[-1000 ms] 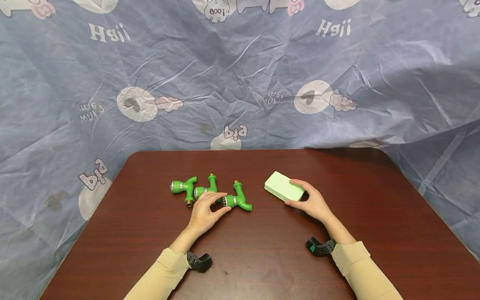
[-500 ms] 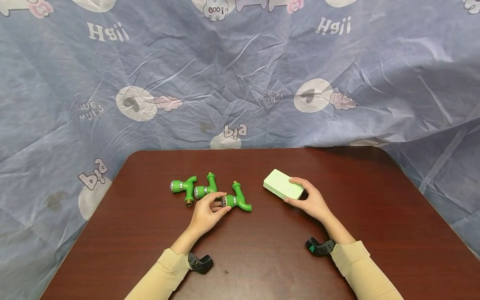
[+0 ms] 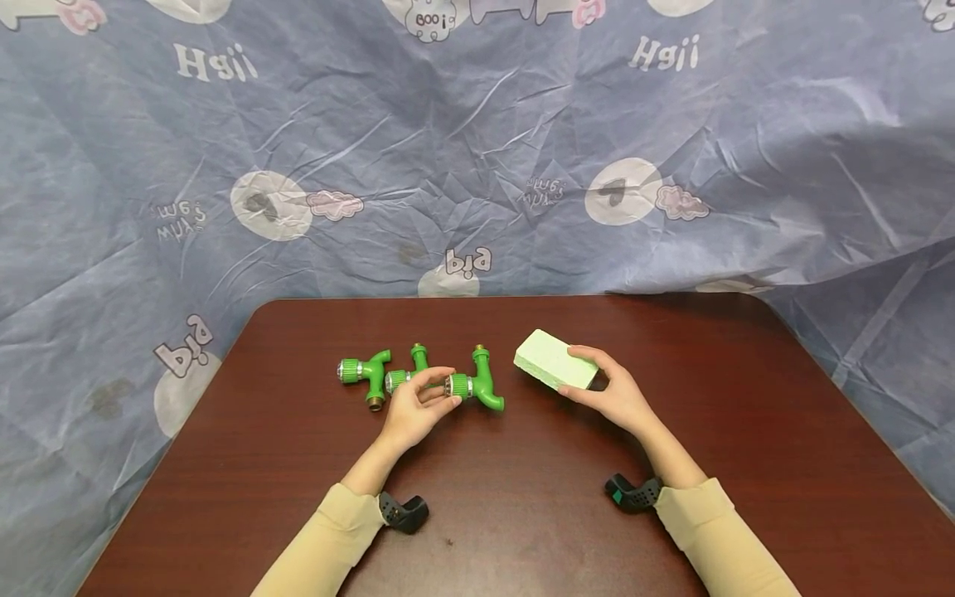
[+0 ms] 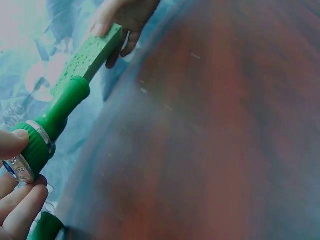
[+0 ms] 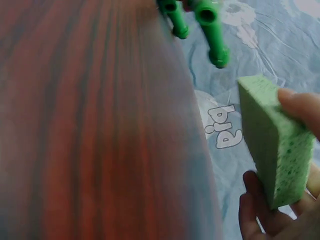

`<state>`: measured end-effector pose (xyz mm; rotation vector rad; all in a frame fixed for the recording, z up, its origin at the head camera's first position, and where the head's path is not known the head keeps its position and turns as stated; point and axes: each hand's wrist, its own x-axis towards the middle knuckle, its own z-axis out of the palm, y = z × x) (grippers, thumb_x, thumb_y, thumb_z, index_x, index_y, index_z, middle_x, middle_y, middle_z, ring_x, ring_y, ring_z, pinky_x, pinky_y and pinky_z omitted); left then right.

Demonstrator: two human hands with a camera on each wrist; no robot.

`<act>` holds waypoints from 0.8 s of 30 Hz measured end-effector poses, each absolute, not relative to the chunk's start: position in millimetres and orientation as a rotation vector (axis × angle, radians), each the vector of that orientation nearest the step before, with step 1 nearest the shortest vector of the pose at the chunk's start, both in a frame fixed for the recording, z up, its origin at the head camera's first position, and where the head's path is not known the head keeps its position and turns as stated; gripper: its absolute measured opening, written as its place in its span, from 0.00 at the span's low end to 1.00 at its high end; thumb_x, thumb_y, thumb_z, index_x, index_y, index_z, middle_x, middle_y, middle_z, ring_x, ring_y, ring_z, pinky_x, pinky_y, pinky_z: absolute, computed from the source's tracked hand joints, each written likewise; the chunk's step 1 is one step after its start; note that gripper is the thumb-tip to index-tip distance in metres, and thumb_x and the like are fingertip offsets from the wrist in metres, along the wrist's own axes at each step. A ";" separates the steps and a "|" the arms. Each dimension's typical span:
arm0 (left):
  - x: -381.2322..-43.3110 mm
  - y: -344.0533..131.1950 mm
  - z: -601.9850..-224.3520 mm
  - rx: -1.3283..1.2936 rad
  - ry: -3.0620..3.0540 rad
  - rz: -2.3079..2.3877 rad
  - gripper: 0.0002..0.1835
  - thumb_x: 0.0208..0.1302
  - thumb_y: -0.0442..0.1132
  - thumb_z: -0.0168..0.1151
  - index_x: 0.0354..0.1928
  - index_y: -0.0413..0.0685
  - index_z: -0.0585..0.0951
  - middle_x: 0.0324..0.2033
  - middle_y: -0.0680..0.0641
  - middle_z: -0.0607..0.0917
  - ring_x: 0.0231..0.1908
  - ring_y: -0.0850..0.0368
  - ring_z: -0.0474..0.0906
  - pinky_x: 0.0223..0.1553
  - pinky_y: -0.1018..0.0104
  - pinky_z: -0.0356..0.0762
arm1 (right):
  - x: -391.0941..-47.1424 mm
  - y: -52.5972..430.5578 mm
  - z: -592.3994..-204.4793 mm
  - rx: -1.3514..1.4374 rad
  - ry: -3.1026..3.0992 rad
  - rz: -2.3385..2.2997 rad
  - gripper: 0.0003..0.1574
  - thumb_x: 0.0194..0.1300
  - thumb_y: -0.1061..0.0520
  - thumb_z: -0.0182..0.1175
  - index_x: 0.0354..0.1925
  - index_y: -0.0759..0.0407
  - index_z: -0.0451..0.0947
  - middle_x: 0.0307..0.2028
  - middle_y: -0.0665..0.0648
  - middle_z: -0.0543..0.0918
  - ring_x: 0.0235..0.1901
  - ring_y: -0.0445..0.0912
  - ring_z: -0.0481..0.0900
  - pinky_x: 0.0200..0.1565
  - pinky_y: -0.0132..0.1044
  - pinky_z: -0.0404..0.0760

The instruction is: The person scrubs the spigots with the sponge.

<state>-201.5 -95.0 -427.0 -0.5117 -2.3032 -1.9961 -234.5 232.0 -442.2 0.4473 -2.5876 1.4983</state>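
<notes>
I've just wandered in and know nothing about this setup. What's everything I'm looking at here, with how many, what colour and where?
Held tap: 1, green with silver trim, in the left hand
Middle tap: 1, green, on the table, partly hidden by the left hand
Far-left tap: 1, green with silver trim, on the table
Sponge-like block: 1, pale green, in the right hand
Table: 1, reddish brown, under the hands
Printed sheet: 1, blue-grey with white and pink prints, behind the table
Wrist devices: 2, black, one per wrist
Sleeves: 2, pale yellow, on the forearms
Left hand: 1, bare, gripping the held tap
Right hand: 1, bare, gripping the block
</notes>
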 end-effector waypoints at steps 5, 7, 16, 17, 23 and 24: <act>-206.7 -87.8 -416.6 -0.513 -2.252 -2.021 0.22 0.54 0.23 0.64 0.53 0.28 0.74 0.50 0.32 0.78 0.49 0.37 0.77 0.50 0.52 0.76 | -233.0 221.8 -425.1 0.465 -2.541 1.556 0.39 0.53 0.53 0.71 0.62 0.49 0.68 0.60 0.55 0.71 0.47 0.47 0.72 0.45 0.42 0.75; -208.6 -84.2 -412.1 -0.508 -2.226 -2.041 0.23 0.54 0.22 0.64 0.53 0.27 0.74 0.50 0.32 0.78 0.49 0.37 0.77 0.51 0.51 0.75 | -232.0 217.5 -416.2 0.489 -2.498 1.611 0.38 0.55 0.57 0.70 0.63 0.52 0.68 0.60 0.57 0.70 0.46 0.48 0.72 0.43 0.38 0.76; -207.0 -71.5 -396.3 -0.551 -2.122 -2.105 0.22 0.52 0.20 0.64 0.52 0.25 0.74 0.50 0.30 0.78 0.48 0.36 0.77 0.49 0.49 0.76 | -203.5 197.2 -366.2 0.709 -2.354 1.599 0.35 0.53 0.70 0.66 0.60 0.69 0.67 0.59 0.66 0.69 0.48 0.43 0.70 0.43 0.26 0.73; -205.3 -70.8 -395.6 -0.547 -2.126 -2.116 0.22 0.52 0.20 0.64 0.51 0.26 0.74 0.50 0.31 0.78 0.48 0.36 0.77 0.49 0.49 0.76 | -200.7 196.9 -364.5 0.732 -2.354 1.572 0.35 0.53 0.71 0.66 0.60 0.69 0.67 0.59 0.66 0.69 0.50 0.44 0.70 0.45 0.27 0.71; -199.6 -67.6 -400.6 -0.503 -2.134 -2.188 0.23 0.51 0.20 0.65 0.52 0.27 0.74 0.51 0.33 0.78 0.47 0.40 0.78 0.46 0.58 0.79 | -188.9 191.2 -361.4 0.838 -2.334 1.511 0.34 0.50 0.72 0.67 0.57 0.69 0.70 0.59 0.65 0.70 0.58 0.47 0.66 0.52 0.27 0.67; -200.7 -67.4 -404.0 -0.496 -2.126 -2.201 0.23 0.51 0.20 0.65 0.52 0.27 0.74 0.50 0.33 0.79 0.46 0.42 0.79 0.45 0.61 0.80 | -187.8 189.5 -361.7 0.854 -2.329 1.513 0.34 0.50 0.72 0.67 0.57 0.68 0.70 0.59 0.65 0.69 0.58 0.48 0.66 0.52 0.27 0.67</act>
